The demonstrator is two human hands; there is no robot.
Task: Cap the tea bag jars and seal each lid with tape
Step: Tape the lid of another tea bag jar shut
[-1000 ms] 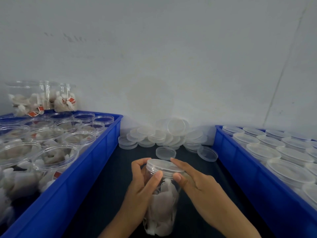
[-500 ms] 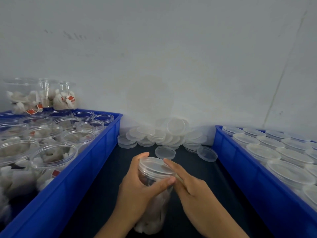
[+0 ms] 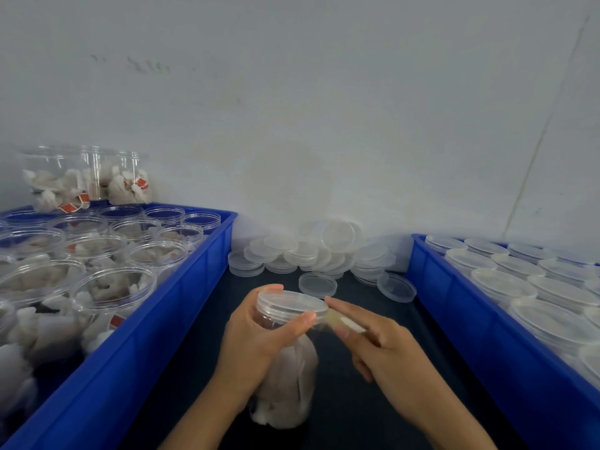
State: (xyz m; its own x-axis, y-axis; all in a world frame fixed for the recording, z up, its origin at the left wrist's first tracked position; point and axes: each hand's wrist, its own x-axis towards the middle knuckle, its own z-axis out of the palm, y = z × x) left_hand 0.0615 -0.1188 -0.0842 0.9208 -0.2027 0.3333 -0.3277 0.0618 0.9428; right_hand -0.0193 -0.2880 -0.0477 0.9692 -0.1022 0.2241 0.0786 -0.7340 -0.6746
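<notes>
Hands [image 3: 259,339] around capped jar [image 3: 285,362]

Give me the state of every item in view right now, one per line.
Jar in hand: capped, holding tea bags, tilted.
Left hand: grips the jar below its lid.
Right hand: fingers by the lid's rim, on a blurred pale strip.
Left bin jars: uncapped, filled.
Right bin jars: capped.
Loose lids: piled against the wall.

A packing workshop: blue crates [image 3: 181,306] of jars [image 3: 113,287], loose lids [image 3: 311,254].
</notes>
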